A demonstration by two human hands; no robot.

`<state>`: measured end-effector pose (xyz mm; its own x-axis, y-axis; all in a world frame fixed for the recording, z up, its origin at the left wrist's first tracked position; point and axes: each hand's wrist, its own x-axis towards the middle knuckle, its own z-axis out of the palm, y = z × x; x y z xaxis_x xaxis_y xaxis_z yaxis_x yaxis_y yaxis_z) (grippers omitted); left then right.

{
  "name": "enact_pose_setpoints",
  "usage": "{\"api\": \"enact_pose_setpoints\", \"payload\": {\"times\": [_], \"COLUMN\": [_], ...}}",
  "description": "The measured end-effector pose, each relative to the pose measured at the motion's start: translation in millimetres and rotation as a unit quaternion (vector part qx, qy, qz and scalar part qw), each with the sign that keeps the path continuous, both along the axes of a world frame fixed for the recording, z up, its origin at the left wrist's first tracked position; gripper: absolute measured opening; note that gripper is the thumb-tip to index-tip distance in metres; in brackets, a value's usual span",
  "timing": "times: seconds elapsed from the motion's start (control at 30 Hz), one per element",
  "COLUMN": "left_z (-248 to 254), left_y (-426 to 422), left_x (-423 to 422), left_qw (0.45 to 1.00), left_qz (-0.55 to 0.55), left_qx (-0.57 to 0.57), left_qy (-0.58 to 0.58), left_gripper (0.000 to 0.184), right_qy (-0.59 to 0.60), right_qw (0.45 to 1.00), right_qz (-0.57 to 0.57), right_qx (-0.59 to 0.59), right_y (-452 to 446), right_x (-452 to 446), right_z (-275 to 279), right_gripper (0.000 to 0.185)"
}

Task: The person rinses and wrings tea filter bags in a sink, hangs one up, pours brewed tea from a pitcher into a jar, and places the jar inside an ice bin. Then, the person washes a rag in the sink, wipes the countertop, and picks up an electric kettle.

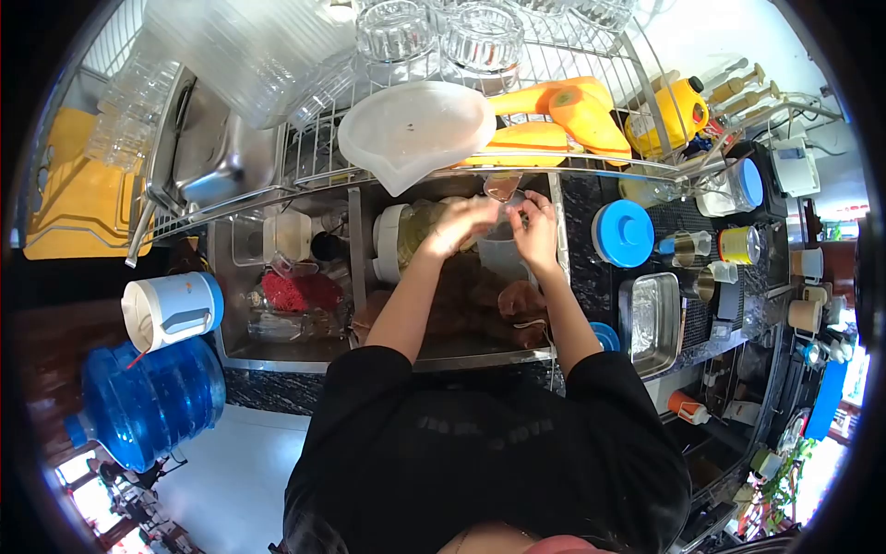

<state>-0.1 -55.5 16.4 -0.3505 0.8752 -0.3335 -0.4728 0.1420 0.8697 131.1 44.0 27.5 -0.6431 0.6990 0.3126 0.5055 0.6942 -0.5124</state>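
Observation:
Over the right basin of the steel sink [362, 222], my left hand [464, 224] and my right hand [533, 229] come together. Their fingers are closed around something small and see-through that I cannot make out. A brownish shiny piece [501, 187] shows just beyond the fingertips. Below my hands sits a whitish translucent container [503, 258], partly hidden by them. Beside my left hand a large clear jar with a white lid [389, 242] lies on its side. Dark brown items [521, 303] rest low in the basin near my right forearm.
A wire rack [591, 74] above the sink carries a white spouted bowl [415, 129], orange-yellow pieces [526, 143] and glasses [397, 32]. The left basin holds a red mesh scrubber [300, 291]. A blue-lidded container [623, 234] and metal tray [651, 323] stand right.

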Motion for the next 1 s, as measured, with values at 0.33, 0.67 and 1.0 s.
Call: {"api": "enact_pose_setpoints", "payload": {"times": [0.33,0.67,1.0], "left_z": [119,278,292], "left_y": [-32,-40,-40], "left_x": [57,105,136], "left_qw": [0.919,0.717,0.682], "left_qz": [-0.049,-0.120,-0.183], "left_qx": [-0.012,0.525,0.499], "left_qy": [0.390,-0.443,-0.503], "left_gripper": [0.075,0.064,0.066], "right_qy": [-0.037,-0.059,-0.034], "right_qw": [0.993,0.996,0.990], "right_qz": [-0.010,0.034,0.024], "right_qx": [-0.115,-0.065,-0.136], "right_y": [-29,-34,-40], "right_x": [25,23,28], "right_z": [-19,-32,-29], "right_gripper": [0.022,0.031,0.033]}}
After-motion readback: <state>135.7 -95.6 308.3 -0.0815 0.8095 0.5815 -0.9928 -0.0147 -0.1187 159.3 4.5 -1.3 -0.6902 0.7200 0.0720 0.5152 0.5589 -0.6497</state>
